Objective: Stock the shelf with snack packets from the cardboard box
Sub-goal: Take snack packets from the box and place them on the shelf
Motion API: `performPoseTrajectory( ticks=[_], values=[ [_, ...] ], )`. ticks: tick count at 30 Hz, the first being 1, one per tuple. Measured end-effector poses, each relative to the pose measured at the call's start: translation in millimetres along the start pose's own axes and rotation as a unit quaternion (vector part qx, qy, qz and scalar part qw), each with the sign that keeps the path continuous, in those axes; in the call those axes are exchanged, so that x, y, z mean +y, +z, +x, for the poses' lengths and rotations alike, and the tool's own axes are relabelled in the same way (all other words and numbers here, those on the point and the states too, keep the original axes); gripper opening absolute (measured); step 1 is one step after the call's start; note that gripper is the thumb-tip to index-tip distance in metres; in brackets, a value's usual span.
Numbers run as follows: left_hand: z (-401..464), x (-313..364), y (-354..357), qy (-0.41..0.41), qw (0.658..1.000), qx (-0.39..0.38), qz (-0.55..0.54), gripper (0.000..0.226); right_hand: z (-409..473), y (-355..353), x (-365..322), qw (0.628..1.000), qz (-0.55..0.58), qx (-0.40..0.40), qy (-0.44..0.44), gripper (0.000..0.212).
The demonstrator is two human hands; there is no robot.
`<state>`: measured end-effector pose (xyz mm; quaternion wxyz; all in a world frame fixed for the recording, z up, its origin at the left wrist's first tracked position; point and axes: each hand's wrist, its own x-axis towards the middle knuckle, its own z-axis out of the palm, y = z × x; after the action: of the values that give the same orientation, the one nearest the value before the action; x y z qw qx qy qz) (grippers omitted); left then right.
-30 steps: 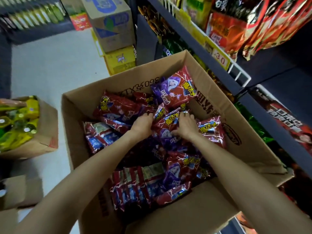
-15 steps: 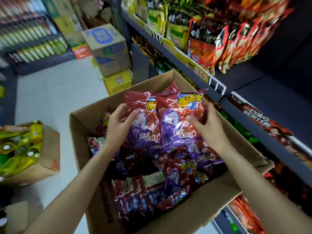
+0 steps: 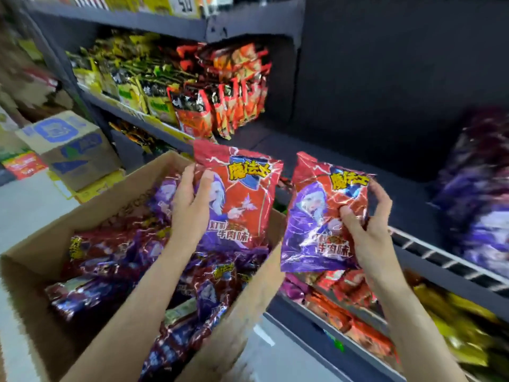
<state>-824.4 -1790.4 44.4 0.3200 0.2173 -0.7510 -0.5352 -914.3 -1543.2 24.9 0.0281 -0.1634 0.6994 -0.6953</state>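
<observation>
Two red-and-purple foil snack packets, one [image 3: 239, 199] clamped in left hand [image 3: 190, 205], one [image 3: 316, 216] in right hand [image 3: 366, 227], above brown cardboard box [image 3: 35, 260]. Versus half a second ago: packets side by side then, now apart, right one over dark shelf [image 3: 344, 161].

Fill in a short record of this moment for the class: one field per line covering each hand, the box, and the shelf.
left hand: grip on a red and purple packet, above the box
right hand: grip on a second matching packet, out past the box edge
box: cardboard, open, many matching packets inside
shelf: dark bare stretch behind the packets; orange bags stand at its left
</observation>
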Motion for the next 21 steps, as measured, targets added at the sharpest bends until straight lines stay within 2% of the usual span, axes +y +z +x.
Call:
performPoseTrajectory(
  ticks=[3, 4, 11, 13, 16, 21],
  values=[
    [-23.2, 19.4, 52.3, -0.005, 0.996, -0.038, -0.078, 0.019, -19.4, -57.2, -8.8, 0.998, -0.010, 0.065, -0.005, 0.053],
    [-31.9, 27.0, 70.5, -0.007, 0.993, -0.057, -0.102, 0.012, -26.4, -75.7, -13.6, 0.997, -0.011, 0.077, -0.003, 0.057],
    [-62.9, 60.3, 172.3, -0.002, 0.976, -0.160, -0.148, 0.006, -41.7, -180.4, -24.9, 0.987, -0.118, 0.108, -0.003, 0.105],
    [-61.9, 66.7, 192.4, 0.013, 0.975, -0.176, -0.132, 0.005, -33.4, -194.7, -23.3, 0.981, -0.137, 0.134, -0.013, 0.105],
    [-52.4, 75.2, 215.2, 0.032, 0.976, -0.179, -0.120, 0.007, -15.7, -199.4, -26.5, 0.969, -0.158, 0.181, -0.053, 0.095],
    [-8.8, 85.6, 232.7, 0.066, 0.978, -0.163, -0.115, 0.006, 46.1, -175.6, -42.5, 0.962, -0.160, 0.180, -0.132, 0.082]
  ],
)
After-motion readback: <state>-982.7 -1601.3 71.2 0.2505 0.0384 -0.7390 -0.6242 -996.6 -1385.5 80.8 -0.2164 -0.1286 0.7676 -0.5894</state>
